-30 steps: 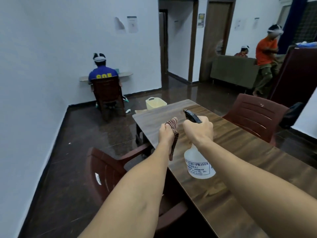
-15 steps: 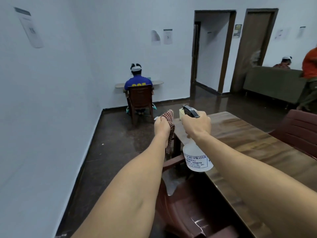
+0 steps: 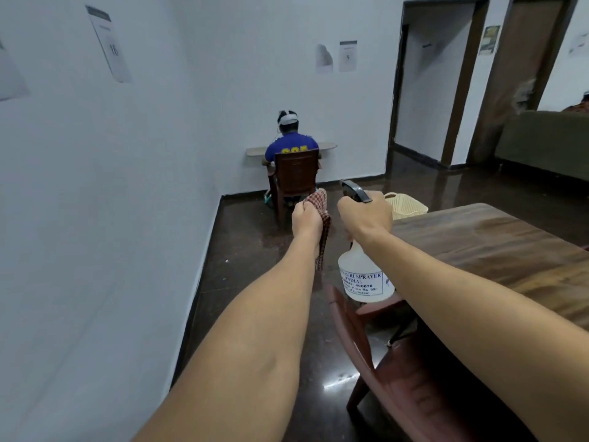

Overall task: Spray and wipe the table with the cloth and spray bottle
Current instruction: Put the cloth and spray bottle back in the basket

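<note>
The left hand [image 3: 306,220] gripped the checked cloth [image 3: 321,200], fingers curled round its upper part while the rest hung down beside the wrist. The right hand [image 3: 366,218] was closed round the neck of the spray bottle [image 3: 363,275], its black nozzle pointing away and slightly left. Whether a finger lay on the trigger could not be told. The bottle's white body hung below the hand, past the left edge of the table [image 3: 478,244] and above the arm of a dark red chair [image 3: 376,371] drawn up to that edge. Neither bottle nor cloth touched the table.

The wooden top lay to the right, its rounded far corner just beside a pale basket [image 3: 406,207]. Between the chair and the white wall [image 3: 95,218] on the left ran a strip of dark, glossy floor [image 3: 255,266], open as far as a seated person [image 3: 291,145] at a small wall shelf. Right of that person, a doorway [image 3: 430,74] stood open.
</note>
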